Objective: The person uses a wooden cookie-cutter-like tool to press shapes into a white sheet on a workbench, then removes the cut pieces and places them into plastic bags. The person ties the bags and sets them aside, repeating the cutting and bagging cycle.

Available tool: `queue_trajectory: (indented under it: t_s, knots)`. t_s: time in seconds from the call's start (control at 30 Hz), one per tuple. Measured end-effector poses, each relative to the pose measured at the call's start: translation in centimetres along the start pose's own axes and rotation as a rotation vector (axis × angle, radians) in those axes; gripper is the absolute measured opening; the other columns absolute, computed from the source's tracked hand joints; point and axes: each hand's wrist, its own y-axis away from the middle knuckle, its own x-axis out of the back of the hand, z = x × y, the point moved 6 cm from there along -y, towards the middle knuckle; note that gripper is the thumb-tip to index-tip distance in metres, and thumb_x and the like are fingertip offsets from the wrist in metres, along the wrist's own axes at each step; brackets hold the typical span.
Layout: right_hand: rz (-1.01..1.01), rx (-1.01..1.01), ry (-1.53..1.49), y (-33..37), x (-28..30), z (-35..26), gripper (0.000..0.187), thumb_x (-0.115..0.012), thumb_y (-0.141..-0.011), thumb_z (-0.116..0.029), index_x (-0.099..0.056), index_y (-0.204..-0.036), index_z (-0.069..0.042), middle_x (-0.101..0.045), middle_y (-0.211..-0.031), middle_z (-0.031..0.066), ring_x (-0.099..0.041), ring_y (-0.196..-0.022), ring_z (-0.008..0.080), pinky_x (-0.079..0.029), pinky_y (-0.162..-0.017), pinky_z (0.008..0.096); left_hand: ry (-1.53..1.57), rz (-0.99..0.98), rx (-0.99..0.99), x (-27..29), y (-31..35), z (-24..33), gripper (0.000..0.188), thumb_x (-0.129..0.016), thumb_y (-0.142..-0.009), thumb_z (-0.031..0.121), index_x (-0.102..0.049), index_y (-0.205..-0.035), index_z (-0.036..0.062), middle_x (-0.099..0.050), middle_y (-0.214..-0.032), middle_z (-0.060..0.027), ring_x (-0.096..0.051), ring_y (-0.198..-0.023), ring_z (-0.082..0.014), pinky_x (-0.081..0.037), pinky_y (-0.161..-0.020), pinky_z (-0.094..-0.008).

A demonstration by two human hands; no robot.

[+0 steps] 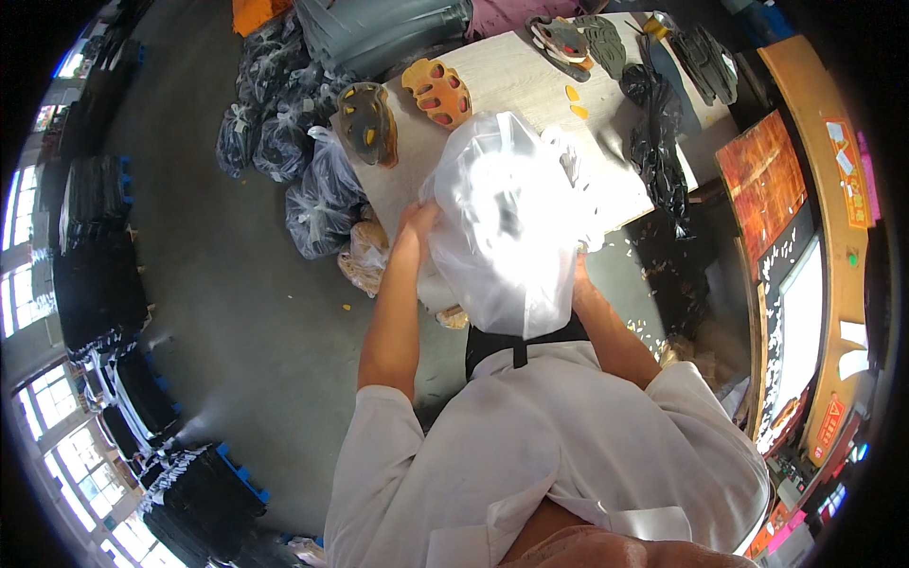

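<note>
In front of me a large translucent white plastic bag point(478, 275) is held up over the near part of the table, puffed out and glaring in sunlight. My left hand point(419, 221) grips its left side, the fingertips partly behind the plastic. My right hand point(579, 263) is at the opposite side, mostly covered by the bag; its fingers do not show. Whether anything is inside the bag cannot be made out through the glare. Just beyond it lie an orange sole-shaped piece point(435, 87) with red patches and a dark brown one point(367, 123) with yellow patches.
The pale table point(507, 71) carries a dark and red sole point(561, 43), dark sole-shaped pieces point(708, 64) and a crumpled black bag point(660, 142). Filled plastic bags point(322, 204) crowd its left side. An orange-brown board point(765, 189) stands at right; dark stacks point(99, 246) line the far left.
</note>
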Motion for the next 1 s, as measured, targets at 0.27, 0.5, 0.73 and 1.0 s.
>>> queue_trajectory:
  t_s: [0.27,0.5,0.73,1.0]
  knots:
    - [0.185,0.169,0.476,-1.6,3.3,0.2,0.028,-0.068,-0.098,-0.019,-0.067,-0.117,0.001,-0.072,-0.093,0.0084,-0.068,-0.078,0.0169,-0.056,-0.068,0.0313,-0.685,0.419,-0.203,1.1,-2.6,-4.1,0.056,-0.066,-0.089,0.046,-0.069,-0.104,-0.0081,-0.073,-0.104,-0.0234,-0.069,-0.097,-0.0357,-0.052,-0.085,-0.0470]
    - [0.162,0.229,0.622,-4.4,9.0,1.9,0.026,-0.072,-0.094,-0.025,-0.069,-0.098,0.000,-0.072,-0.087,0.0080,-0.068,-0.075,0.0216,-0.055,-0.069,0.0367,-0.204,-0.201,-0.196,0.6,2.6,-9.5,0.036,-0.061,-0.095,0.034,-0.065,-0.097,-0.0020,-0.070,-0.097,-0.0251,-0.068,-0.089,-0.0440,-0.052,-0.081,-0.0505]
    - [0.308,0.516,1.464,-5.1,9.9,-0.6,0.024,-0.072,-0.091,-0.027,-0.071,-0.102,-0.005,-0.074,-0.093,0.0154,-0.072,-0.087,0.0317,-0.055,-0.077,0.0385,-1.008,0.410,-0.354,-0.2,6.2,-6.4,0.028,-0.062,-0.094,0.022,-0.063,-0.112,-0.0003,-0.069,-0.094,-0.0211,-0.067,-0.085,-0.0437,-0.053,-0.082,-0.0553]
    - [0.020,0.247,1.048,1.0,2.0,-3.4,0.048,-0.062,-0.100,-0.032,-0.062,-0.131,0.005,-0.071,-0.117,0.0174,-0.071,-0.094,0.0267,-0.057,-0.085,0.0344,0.226,0.203,-0.083,1.2,7.5,-1.7,0.055,-0.051,-0.103,0.043,-0.058,-0.127,-0.0056,-0.068,-0.116,-0.0175,-0.067,-0.102,-0.0290,-0.054,-0.089,-0.0460]
